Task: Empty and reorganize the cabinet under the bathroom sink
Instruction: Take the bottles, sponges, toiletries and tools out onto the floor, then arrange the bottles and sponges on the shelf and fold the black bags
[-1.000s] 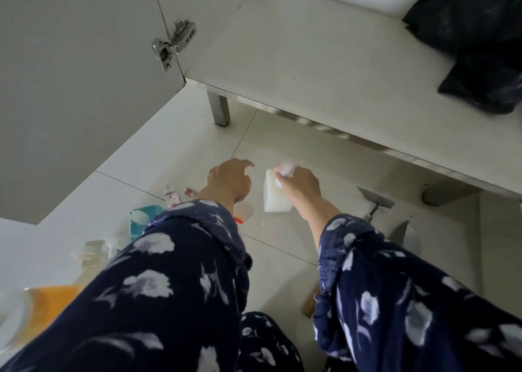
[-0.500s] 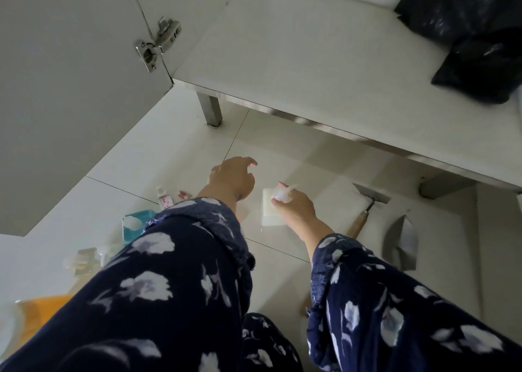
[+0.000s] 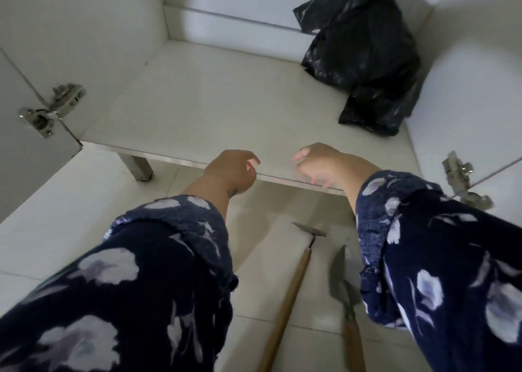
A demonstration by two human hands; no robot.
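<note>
The open cabinet has a pale bottom shelf (image 3: pixel 214 112) with a crumpled black plastic bag (image 3: pixel 364 55) in its back right corner. My left hand (image 3: pixel 231 171) hovers at the shelf's front edge, fingers loosely curled, holding nothing. My right hand (image 3: pixel 322 162) is beside it over the same edge, fingers relaxed and blurred, also holding nothing. Both arms wear dark blue floral sleeves.
On the tiled floor below lie a scraper with a long wooden handle (image 3: pixel 293 284) and a small trowel with a wooden grip (image 3: pixel 344 292). Cabinet doors stand open on both sides, with hinges at left (image 3: pixel 50 109) and right (image 3: pixel 463 179). A metal cabinet leg (image 3: pixel 135 165) stands at left.
My right hand let go of the white bottle on the floor. Both hands rose from the floor to the shelf's front edge, and my view swung up and right into the cabinet.
</note>
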